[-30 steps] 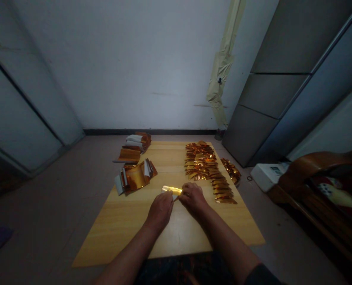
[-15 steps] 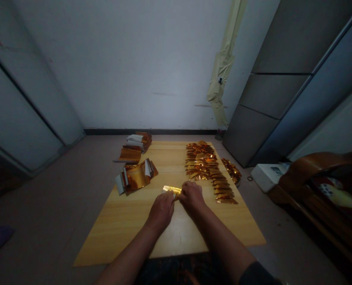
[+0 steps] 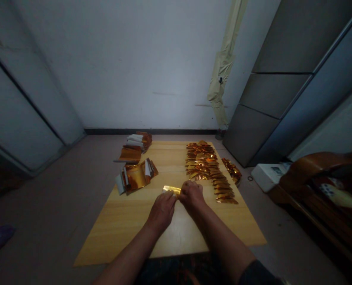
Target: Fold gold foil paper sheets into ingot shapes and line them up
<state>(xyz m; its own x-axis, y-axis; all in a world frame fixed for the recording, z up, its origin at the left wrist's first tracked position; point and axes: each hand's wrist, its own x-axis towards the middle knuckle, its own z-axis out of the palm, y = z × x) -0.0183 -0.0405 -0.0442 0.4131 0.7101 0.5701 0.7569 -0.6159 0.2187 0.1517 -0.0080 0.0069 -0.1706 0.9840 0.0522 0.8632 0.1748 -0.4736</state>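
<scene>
A small sheet of gold foil paper point(image 3: 172, 189) lies at the middle of the wooden board, partly folded, with a pale edge at its left. My left hand point(image 3: 163, 208) is closed on its near left side, fingertips pressed on the paper. On the right end, my right hand point(image 3: 191, 194) pinches the same sheet with curled fingers, which hide that end. Left of my hands rests a loose stack of gold foil sheets point(image 3: 137, 175) with white backs. To the right, folded gold foil pieces point(image 3: 202, 160) lie in overlapping rows.
Further sheets point(image 3: 138, 142) sit at the board's far left corner. Beyond the right edge of the wooden board point(image 3: 113, 233), a container of foil pieces point(image 3: 232, 171) stands low. A grey refrigerator point(image 3: 261, 99), a white box point(image 3: 266, 176) and a wooden bench point(image 3: 321, 206) are at the right.
My left fingers have shifted slightly to the right along the near edge of the foil sheet. My right hand stays nearly in place on it.
</scene>
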